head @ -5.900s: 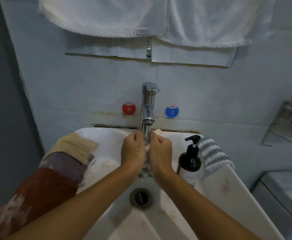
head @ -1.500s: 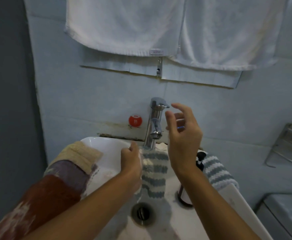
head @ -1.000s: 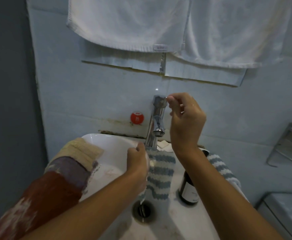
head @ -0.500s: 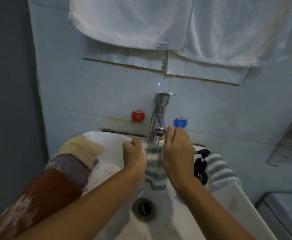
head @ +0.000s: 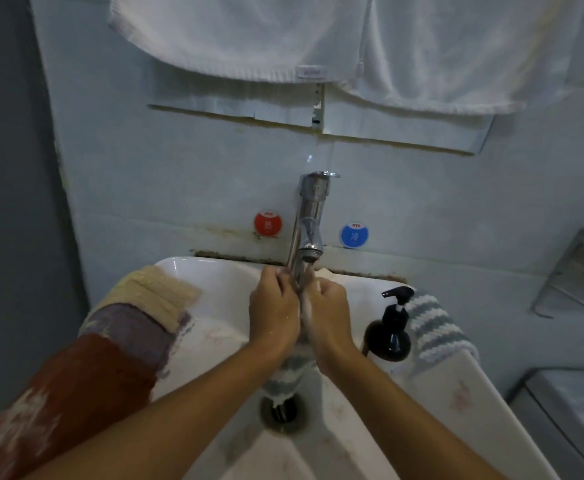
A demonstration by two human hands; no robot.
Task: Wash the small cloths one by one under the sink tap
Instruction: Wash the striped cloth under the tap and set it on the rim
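there, two hands (head: 297, 315), one striped cloth (head: 283, 379)

Both sink rims are taken — a row of folded cloths (head: 138, 317) along the left, a soap bottle (head: 390, 332) and striped cloth (head: 436, 327) on the right. The tap (head: 309, 220) blocks the back; bare basin (head: 214, 282) lies left of it.
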